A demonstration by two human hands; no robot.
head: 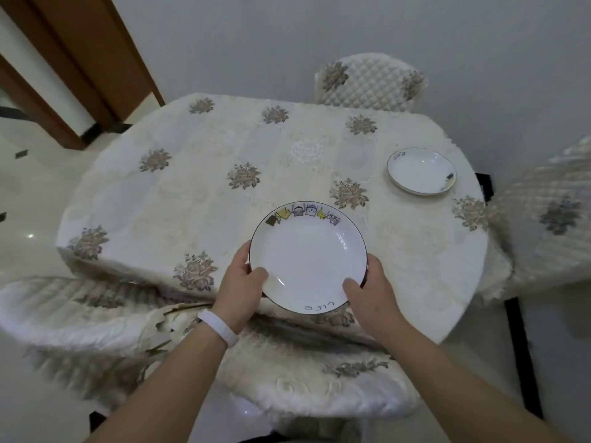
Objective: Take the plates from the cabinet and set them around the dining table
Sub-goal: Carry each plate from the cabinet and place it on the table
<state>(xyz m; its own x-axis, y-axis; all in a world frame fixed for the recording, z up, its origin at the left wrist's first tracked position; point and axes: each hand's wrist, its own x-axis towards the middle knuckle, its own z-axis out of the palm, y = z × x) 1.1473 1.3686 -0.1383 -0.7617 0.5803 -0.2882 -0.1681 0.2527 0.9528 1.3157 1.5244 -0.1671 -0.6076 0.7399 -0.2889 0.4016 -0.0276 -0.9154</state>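
Note:
A white plate (307, 251) with a dark rim and small cartoon figures along its far edge is held over the near edge of the dining table (198, 174). My left hand (241, 287) grips its left rim with the thumb on top. On the right rim, my right hand (371, 290) holds it the same way. A second white plate (421, 171) lies flat on the table at the right side. Whether the held plate touches the cloth cannot be told.
A cream tablecloth with flower patterns covers the table. Quilted covered chairs stand at the far side (371, 81), at the right (553, 212), and two close below me (80, 311) (319, 378). A brown door frame (73, 59) is at the upper left.

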